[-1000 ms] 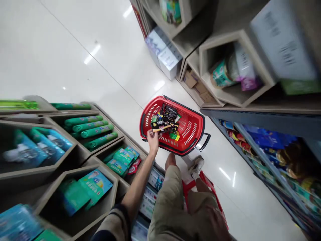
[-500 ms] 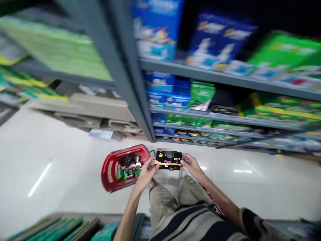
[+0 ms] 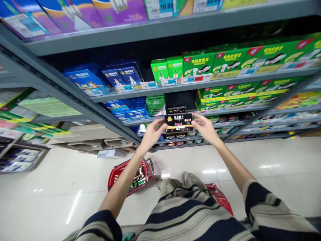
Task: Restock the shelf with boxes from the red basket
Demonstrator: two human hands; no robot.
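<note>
Shopper's L hand [image 3: 152, 134] and R hand [image 3: 205, 128], fingers part-open, pinched the short ends of a black retail box [image 3: 179, 122] w/ gold print, held up before a steel store shelf [image 3: 225, 79] stocked w/ green boxes. Box looked light, stiff, flat, prob. slick-coated; short edges seemed best grip. Red shopping basket [image 3: 117, 174] sat below on tile floor [image 3: 276, 190].
</note>
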